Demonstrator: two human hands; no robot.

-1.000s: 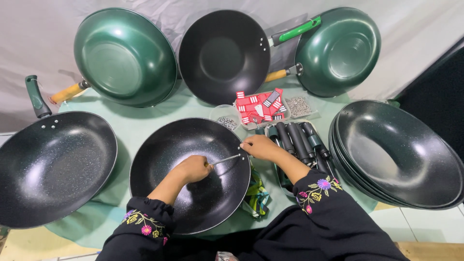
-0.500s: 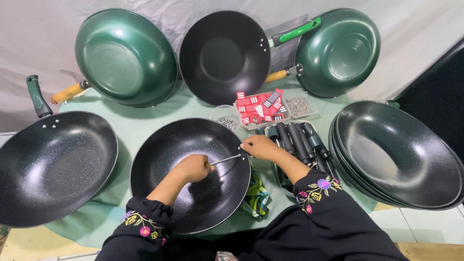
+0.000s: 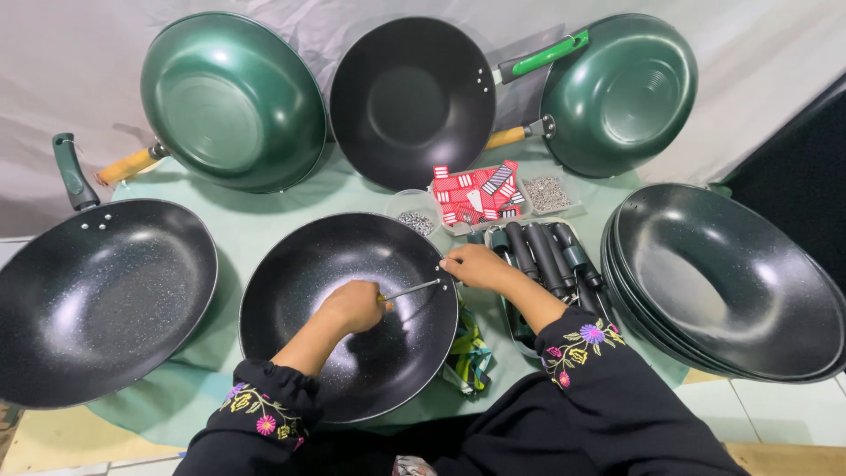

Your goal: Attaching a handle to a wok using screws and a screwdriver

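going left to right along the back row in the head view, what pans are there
green pan with wooden handle → black pan with green handle → green pan at the right end

Left hand (image 3: pixel 354 306) holds a screwdriver (image 3: pixel 411 289) inside the near black wok (image 3: pixel 291 291); right hand (image 3: pixel 471 265) pinches its right rim, perhaps a screw

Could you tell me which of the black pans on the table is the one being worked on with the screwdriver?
The handleless black pan directly in front of the person: the left hand holds a screwdriver inside it while the right hand grips its rim. The other black pans lie untouched.
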